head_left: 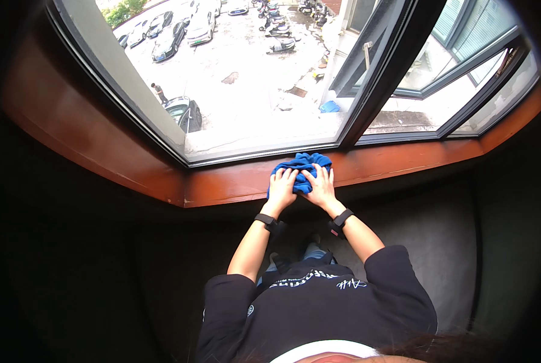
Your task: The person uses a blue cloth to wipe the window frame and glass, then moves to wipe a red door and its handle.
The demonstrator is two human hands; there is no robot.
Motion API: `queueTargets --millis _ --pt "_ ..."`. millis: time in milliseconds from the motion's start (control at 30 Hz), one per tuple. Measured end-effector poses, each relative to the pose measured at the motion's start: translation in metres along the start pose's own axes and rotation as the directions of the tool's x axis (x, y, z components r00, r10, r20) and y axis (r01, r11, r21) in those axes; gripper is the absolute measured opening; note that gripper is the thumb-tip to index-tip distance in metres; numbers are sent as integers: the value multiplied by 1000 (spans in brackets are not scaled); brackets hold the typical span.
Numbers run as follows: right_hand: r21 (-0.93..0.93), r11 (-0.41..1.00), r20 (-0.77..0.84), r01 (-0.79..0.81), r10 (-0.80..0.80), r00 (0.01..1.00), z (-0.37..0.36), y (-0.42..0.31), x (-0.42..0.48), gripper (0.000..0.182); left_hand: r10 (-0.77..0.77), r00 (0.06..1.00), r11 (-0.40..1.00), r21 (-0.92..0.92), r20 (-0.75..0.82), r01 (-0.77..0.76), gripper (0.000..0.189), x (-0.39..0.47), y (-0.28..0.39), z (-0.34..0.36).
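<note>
A crumpled blue cloth (313,159) lies on the reddish-brown window sill (229,183), close against the dark window frame. Both of my hands are on it. My left hand (283,188) rests on the left part of the cloth, its fingers bent into the folds. On the right part is my right hand (320,186), fingers spread over the fabric and pressing into it. The two hands are side by side, thumbs near each other. Each wrist wears a black band with a small dark device. How firmly the fingers grip the cloth is partly hidden by its folds.
Behind the sill stands a large glass pane in a black frame (270,155), with a thick upright post (388,68) on its right. Farther right, a window sash (470,63) is tilted outward. Parked cars, scooters and a person show outside, below. Dark floor lies under the sill.
</note>
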State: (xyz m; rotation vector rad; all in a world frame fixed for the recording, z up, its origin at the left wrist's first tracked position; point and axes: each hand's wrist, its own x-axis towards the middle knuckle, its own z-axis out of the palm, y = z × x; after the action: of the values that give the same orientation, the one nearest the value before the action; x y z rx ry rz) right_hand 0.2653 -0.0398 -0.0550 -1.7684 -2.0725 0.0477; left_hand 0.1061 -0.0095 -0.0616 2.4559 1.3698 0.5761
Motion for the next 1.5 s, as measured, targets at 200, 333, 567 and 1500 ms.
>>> queueTargets --millis 200,333,567,1500 --pt "123 971 -45 204 -200 979 38 -39 25 61 -65 995 995 65 -73 70 68 -28 -41 -27" --pt "248 925 24 286 -301 953 61 -106 42 61 -243 959 953 151 -144 264 69 -76 -89 -60" --pt "149 968 58 201 -212 976 25 -43 24 59 -153 988 962 228 -11 152 71 -25 -49 -31" --pt "-106 736 -884 669 -377 275 -307 -71 155 86 467 671 753 -138 -576 -643 96 122 157 -311"
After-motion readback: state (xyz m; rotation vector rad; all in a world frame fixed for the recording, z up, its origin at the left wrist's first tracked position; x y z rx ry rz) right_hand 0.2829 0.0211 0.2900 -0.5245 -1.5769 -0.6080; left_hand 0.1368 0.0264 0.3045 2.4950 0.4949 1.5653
